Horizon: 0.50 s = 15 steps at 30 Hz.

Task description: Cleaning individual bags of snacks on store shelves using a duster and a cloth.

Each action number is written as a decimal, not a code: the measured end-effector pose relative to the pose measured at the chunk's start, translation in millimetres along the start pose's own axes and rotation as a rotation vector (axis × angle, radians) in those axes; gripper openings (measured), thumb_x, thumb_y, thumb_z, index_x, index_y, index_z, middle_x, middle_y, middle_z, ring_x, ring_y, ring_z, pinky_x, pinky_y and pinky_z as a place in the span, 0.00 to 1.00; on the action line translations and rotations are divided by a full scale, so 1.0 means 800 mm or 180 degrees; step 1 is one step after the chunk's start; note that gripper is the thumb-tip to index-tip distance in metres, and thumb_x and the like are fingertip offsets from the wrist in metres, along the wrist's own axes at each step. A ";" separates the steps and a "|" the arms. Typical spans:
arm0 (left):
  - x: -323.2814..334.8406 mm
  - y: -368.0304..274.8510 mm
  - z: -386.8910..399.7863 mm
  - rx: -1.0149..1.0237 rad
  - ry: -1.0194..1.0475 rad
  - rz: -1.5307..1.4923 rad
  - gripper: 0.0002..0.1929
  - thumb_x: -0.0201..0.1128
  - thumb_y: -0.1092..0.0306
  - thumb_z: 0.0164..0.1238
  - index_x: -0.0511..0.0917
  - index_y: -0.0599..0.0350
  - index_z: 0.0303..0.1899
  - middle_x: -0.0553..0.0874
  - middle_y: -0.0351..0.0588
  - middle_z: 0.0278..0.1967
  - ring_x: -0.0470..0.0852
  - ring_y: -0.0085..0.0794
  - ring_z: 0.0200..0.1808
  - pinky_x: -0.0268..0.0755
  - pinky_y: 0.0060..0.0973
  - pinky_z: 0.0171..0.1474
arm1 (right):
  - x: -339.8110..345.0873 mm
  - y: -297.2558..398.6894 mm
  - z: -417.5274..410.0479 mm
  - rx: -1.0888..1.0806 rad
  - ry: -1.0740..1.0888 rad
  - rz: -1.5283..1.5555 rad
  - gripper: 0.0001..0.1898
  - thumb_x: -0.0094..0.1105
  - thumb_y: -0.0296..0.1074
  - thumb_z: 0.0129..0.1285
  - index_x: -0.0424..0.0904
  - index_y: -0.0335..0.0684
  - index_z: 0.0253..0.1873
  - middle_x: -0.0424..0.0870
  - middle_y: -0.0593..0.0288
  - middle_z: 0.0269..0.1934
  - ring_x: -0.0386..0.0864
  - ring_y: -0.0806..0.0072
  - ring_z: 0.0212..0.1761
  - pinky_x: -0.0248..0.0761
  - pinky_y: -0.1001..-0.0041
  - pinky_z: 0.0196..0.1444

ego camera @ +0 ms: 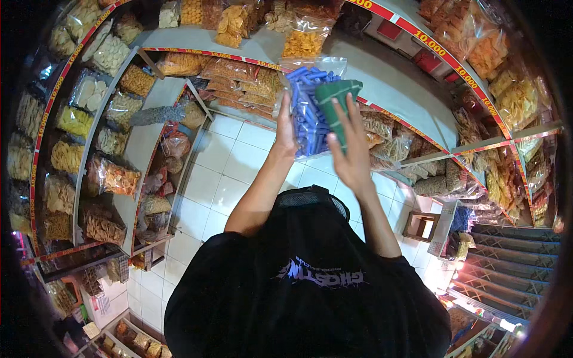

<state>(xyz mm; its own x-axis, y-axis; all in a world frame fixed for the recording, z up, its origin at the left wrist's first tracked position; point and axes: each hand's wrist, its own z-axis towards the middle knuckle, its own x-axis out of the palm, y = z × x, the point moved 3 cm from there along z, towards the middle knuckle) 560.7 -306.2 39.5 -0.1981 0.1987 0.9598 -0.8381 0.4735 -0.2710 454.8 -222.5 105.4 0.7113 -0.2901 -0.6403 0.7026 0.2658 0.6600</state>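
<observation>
A clear plastic bag of blue-purple stick snacks (309,121) is raised in front of me, before the shelves. My left hand (285,127) grips its left side, thumb and palm along the edge. Against the bag's right front, my right hand (350,147) presses a folded green cloth (338,98) with pale lines, fingers spread over it. The cloth hides part of the bag. Behind the bag runs a grey shelf board (367,76) with a red price strip (215,54) on its edge.
Shelves of bagged snacks curve around me; chip bags (306,38) stand on the board ahead. A grey feather-like duster (157,115) lies over the left shelf. White floor tiles (201,179) show below. On the right are a small wooden stool (421,225) and a folding metal shutter (510,264).
</observation>
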 end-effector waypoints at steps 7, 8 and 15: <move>0.007 -0.011 -0.007 -0.0483 0.0536 -0.0874 0.36 0.39 0.34 0.70 0.68 0.58 0.63 0.76 0.54 0.59 0.77 0.44 0.58 0.69 0.42 0.63 | 0.040 0.061 -0.015 -0.0863 0.0499 -0.1343 0.29 0.60 0.40 0.56 0.70 0.60 0.66 0.52 0.57 0.74 0.42 0.40 0.75 0.36 0.40 0.70; 0.008 -0.015 -0.008 -0.0593 0.0775 -0.1263 0.36 0.39 0.34 0.70 0.68 0.58 0.63 0.76 0.54 0.59 0.77 0.44 0.58 0.68 0.42 0.63 | 0.042 0.056 -0.018 -0.0959 0.0559 -0.1275 0.29 0.60 0.41 0.56 0.70 0.61 0.66 0.52 0.57 0.74 0.42 0.41 0.75 0.35 0.40 0.71; 0.014 -0.031 -0.003 -0.0079 0.0089 0.0211 0.34 0.46 0.38 0.70 0.66 0.58 0.64 0.77 0.52 0.57 0.78 0.39 0.57 0.71 0.40 0.61 | 0.007 0.011 0.041 -0.0507 -0.0245 -0.0358 0.25 0.52 0.40 0.63 0.69 0.56 0.66 0.55 0.52 0.73 0.47 0.40 0.74 0.45 0.46 0.71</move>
<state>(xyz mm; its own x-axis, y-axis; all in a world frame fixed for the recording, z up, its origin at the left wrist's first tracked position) 580.5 -314.1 56.6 -0.2382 0.2539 0.9374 -0.8106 0.4797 -0.3359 464.1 -252.4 120.6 0.6287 -0.3940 -0.6704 0.7763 0.3680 0.5118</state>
